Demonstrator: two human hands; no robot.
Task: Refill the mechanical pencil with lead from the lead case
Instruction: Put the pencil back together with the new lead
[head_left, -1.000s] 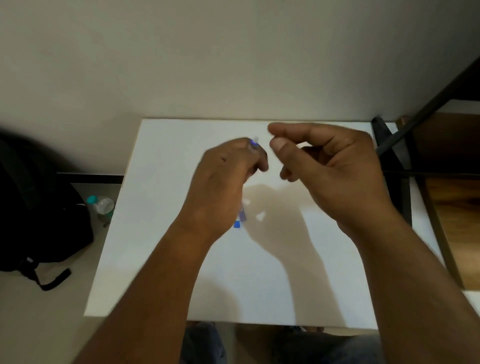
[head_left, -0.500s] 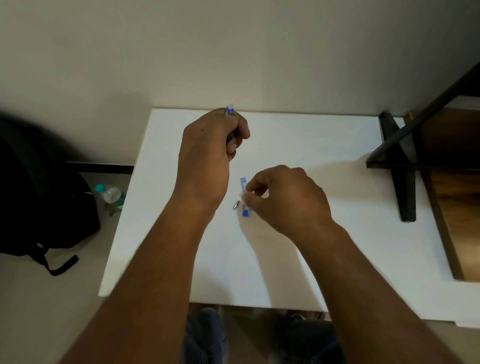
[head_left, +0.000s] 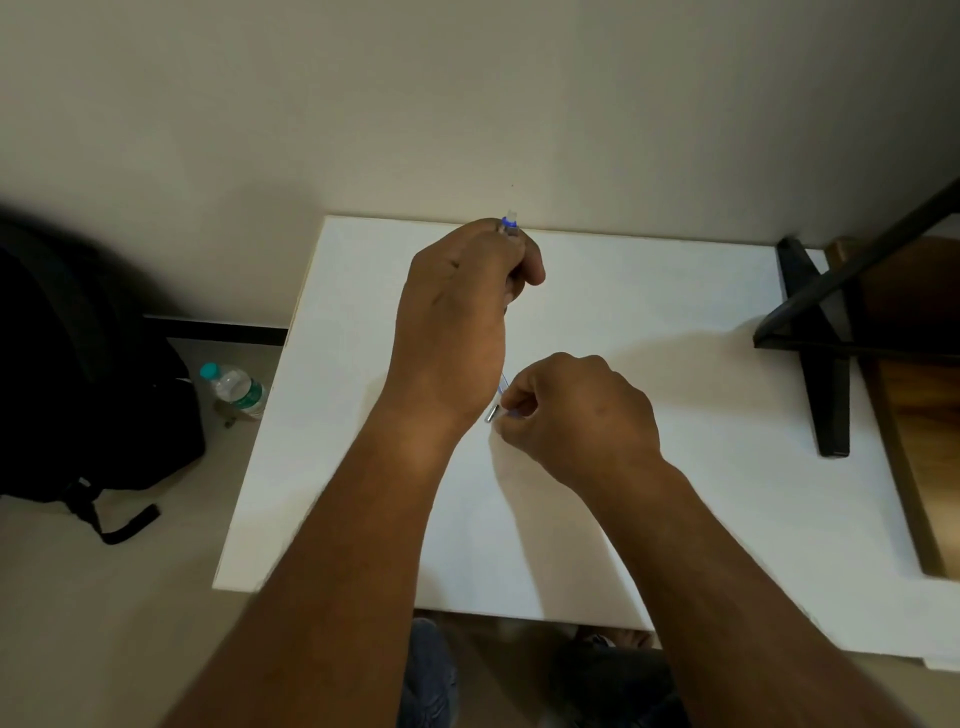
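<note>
White desk (head_left: 649, 519) against a plain wall, with a black backpack (head_left: 78, 374) and a water bottle (head_left: 236, 388) on the floor off to the left. Left hand (head_left: 457, 322) is up near the back edge, fist wrapped around the pencil (head_left: 510, 224) so only its clear-and-blue end pokes out the top. Right hand (head_left: 576, 415) is down on the desk, fingertips pinched on the lead case (head_left: 503, 387), mostly hidden, with a tiny metal bit (head_left: 491, 414) lying just beside it.

hands (head_left: 457, 322) gripping pencil (head_left: 510, 226), probably lead case (head_left: 503, 387)
</note>
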